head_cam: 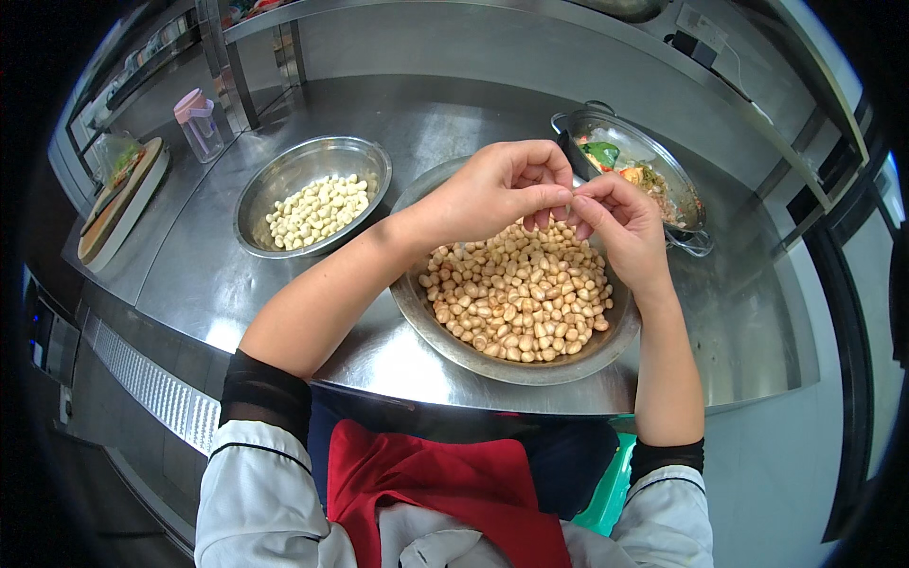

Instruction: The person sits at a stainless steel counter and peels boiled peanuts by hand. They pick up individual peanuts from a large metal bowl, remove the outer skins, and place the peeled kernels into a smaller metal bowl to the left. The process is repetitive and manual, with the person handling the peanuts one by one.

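A wide metal basin (625,334) full of skin-on peanuts (522,305) stands at the table's front edge. Over its far right part, my left hand (515,188) and my right hand (618,220) meet at the fingertips. Thumbs and forefingers of both are pinched together on something very small, probably a peanut, mostly hidden by the fingers. To the left, beyond my left forearm, a smaller steel bowl (259,170) holds pale, peeled peanuts (319,213).
Behind the basin at the right, a two-handled metal pan (692,184) holds food scraps. A lidded plastic bottle (201,128) and a round wooden board (121,206) with a knife and plastic bag are at the far left. A steel shelf post (231,85) rises at the back left.
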`<state>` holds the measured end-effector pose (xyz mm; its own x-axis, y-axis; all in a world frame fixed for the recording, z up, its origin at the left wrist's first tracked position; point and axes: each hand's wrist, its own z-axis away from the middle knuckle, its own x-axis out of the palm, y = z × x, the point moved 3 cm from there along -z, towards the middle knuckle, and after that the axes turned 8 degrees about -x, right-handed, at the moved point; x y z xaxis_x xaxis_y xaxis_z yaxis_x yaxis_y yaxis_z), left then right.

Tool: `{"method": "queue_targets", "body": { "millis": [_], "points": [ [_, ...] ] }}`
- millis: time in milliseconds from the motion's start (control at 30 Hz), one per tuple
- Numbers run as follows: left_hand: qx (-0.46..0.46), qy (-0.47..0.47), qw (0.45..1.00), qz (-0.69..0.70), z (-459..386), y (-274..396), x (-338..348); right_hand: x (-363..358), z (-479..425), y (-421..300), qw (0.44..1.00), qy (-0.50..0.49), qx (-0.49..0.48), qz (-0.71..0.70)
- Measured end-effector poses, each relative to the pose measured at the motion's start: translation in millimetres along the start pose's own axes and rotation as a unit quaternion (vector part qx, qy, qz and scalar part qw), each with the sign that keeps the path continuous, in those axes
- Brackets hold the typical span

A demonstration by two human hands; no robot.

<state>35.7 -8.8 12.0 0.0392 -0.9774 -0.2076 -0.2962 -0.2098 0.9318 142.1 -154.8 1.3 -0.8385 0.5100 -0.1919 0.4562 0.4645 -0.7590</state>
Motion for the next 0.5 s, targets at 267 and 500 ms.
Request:
{"method": "queue_targets", "body": {
  "millis": [267, 500],
  "points": [
    [-0.004, 0.0, 1.0, -0.011, 0.1, 0.7, -1.1, -0.8, -0.3, -0.7, 1.0, 0.01, 0.01, -0.002],
    [-0.002, -0.007, 1.0, 0.009, -0.2, -0.7, -0.2, 1.5, 0.4, -3.4, 0.999, 0.002, 0.007, 0.032]
  ]
}}
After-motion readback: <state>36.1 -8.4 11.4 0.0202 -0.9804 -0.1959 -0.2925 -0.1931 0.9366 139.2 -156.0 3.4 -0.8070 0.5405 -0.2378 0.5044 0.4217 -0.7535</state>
